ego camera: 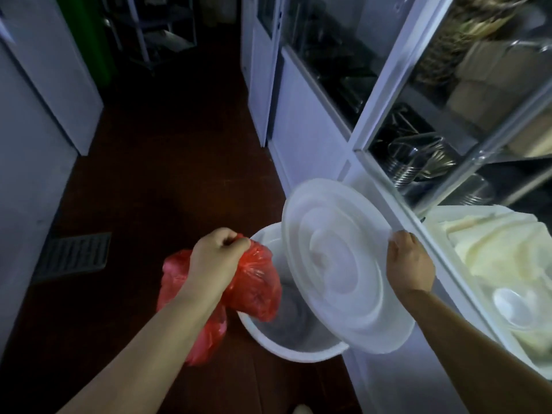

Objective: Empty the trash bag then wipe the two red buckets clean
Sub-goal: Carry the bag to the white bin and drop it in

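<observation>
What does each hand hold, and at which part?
The left hand grips the red bag at its gathered top. The right hand holds the white lid by its rim.

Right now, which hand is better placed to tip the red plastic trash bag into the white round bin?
Left. The left hand already grips the red plastic trash bag at the white round bin's rim. The right hand holds the white round lid tilted clear.

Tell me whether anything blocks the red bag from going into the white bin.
Nothing visible does. The right hand holds the white lid lifted and tilted off to the right, so the white bin is open. The left hand grips the red bag right over the bin's left rim.
</observation>
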